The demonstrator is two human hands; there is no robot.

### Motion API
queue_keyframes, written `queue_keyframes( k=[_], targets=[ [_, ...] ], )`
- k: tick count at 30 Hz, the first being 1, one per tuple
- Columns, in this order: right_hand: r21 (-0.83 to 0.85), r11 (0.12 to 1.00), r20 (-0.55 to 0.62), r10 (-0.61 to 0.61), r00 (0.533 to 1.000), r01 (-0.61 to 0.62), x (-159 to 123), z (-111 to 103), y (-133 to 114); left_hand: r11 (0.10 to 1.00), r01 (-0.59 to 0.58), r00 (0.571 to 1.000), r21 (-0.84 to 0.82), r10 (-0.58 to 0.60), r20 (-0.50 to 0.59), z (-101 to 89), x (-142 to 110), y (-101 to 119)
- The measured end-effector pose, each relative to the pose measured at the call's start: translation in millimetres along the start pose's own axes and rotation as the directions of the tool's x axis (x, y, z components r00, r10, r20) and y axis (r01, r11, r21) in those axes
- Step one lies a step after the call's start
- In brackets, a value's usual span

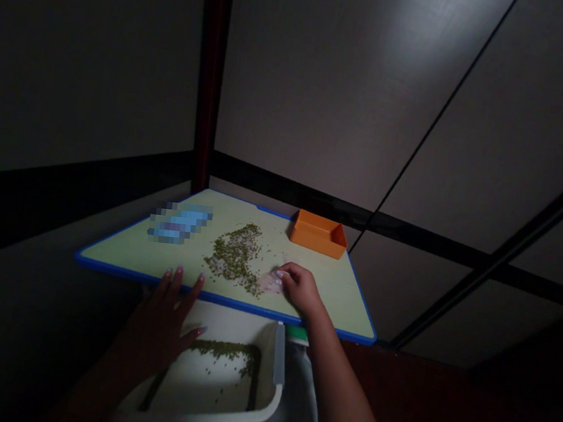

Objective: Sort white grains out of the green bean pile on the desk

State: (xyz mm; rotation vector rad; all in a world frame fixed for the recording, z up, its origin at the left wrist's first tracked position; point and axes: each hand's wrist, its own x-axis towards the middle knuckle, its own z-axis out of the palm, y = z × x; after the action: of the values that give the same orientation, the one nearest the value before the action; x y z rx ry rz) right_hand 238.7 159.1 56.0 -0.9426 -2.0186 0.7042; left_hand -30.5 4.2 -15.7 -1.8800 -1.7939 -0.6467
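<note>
Small green grains point(237, 250), perhaps beans or seeds, lie scattered in a patch on a pale yellow board point(146, 257) with a blue rim. At the patch's right edge, my right hand point(298, 285) rests on the board with thumb and forefinger pinched together. Whatever is between those fingertips is too small to make out. My left hand point(170, 313) has its fingers spread over the board's near edge, with the thumb pointing right. Below that hand sits a white tub point(268, 404), with more green grains along its inner far side.
An orange open box point(319, 238) stands at the board's far right corner. A blurred-out blue item point(179, 224) lies on the left of the board. Panelled walls point(314, 93) rise close behind it. A green-topped object point(297, 333) shows under the near edge.
</note>
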Motion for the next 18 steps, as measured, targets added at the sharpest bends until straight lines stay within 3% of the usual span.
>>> queue_keyframes(
  k=[8,18],
  targets=[
    [0.174,0.984,-0.072,0.053,0.996,-0.04,-2,-4,4,0.998,-0.007,0.998,0.056,0.004,0.062,-7.8,3,2],
    [0.258,0.959,-0.004,0.124,0.992,-0.119,-16,-9,5,0.998,-0.017,0.998,0.057,0.013,0.058,-10.5,3,6]
  ],
)
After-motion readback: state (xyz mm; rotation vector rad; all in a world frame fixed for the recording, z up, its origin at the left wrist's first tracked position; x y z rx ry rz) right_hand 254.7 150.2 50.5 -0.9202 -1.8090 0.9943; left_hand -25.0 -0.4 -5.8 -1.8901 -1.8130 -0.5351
